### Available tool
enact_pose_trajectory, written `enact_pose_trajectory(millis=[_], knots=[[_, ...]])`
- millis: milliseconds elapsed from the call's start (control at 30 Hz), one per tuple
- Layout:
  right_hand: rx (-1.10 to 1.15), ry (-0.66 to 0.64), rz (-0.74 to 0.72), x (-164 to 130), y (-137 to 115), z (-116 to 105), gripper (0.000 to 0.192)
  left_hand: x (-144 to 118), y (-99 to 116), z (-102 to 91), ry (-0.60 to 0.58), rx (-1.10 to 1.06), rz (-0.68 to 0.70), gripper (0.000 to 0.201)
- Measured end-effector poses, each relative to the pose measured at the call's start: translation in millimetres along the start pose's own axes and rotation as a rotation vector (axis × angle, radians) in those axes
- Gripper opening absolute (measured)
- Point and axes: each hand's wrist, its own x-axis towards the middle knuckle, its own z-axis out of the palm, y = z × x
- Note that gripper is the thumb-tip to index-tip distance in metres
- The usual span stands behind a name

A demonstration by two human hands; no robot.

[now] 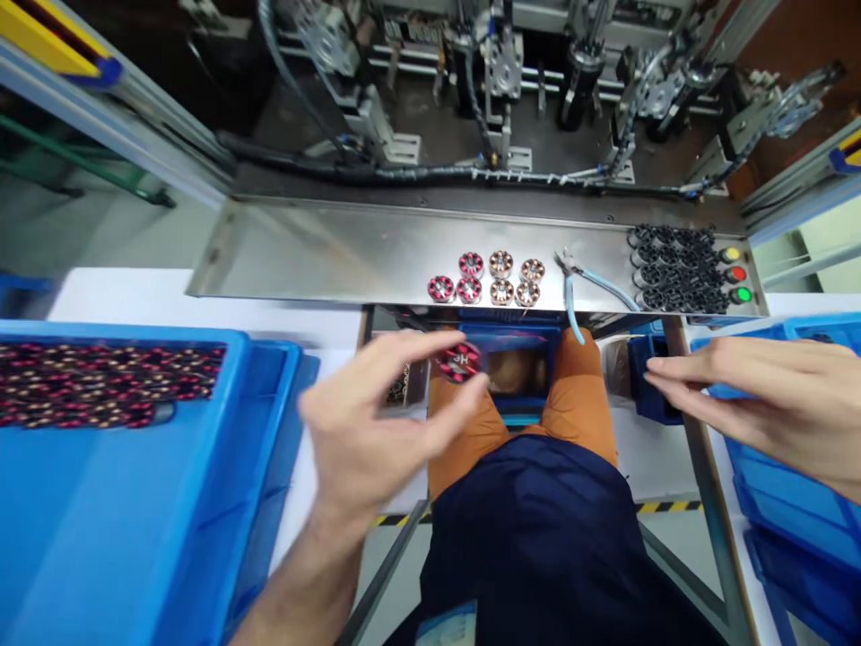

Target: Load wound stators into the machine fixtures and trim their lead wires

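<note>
My left hand (383, 413) pinches a round motor stator (459, 361) with red windings between thumb and fingers, above my lap. Off to the right, my right hand (767, 395) points inward with its fingertips close together, and nothing shows between them. It hovers by a small dark blue bin (646, 381). On the metal ledge (323, 256) in front lie several more stators: a red-wound group (469, 289) on the left and a copper-wound group (501, 292) beside it. Pliers (571, 274) with light blue handles lie to their right, handles overhanging the front edge.
Black plastic parts (679, 269) stand in rows at the ledge's right end, beside yellow, red and green buttons (738, 274). Behind is a machine with clamps and cables (404, 175). A blue tray (134, 511) at left holds many stators; blue bins (787, 484) stand at right.
</note>
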Motion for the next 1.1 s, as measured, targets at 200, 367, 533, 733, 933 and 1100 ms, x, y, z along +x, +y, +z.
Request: enact_pose_trajectory(millis=[200,367,533,733,933,1100], knots=[[-0.042,-0.011,0.012,18,19,-21,0.013,52,-135,-14.6,0.085,0.295,-0.055,0.034],[0.0,-0.113,-0.026,25,35,-35,0.024,60,-171,2.2,0.052,0.369,-0.068,0.043],[-0.122,-0.128,0.007,22,59,-61,0.018,31,-125,8.9,-0.06,0.116,-0.121,0.053],[-0.178,-0.13,-0.048,44,76,-79,0.018,25,-113,34.6,-0.13,0.062,-0.172,0.052],[-0.199,-0.107,0.037,89,83,-113,0.019,30,-117,41.9,-0.158,-0.012,-0.249,0.049],[-0.227,0.08,0.246,154,146,-143,0.028,31,-124,53.6,-0.074,0.089,-0.398,0.058]])
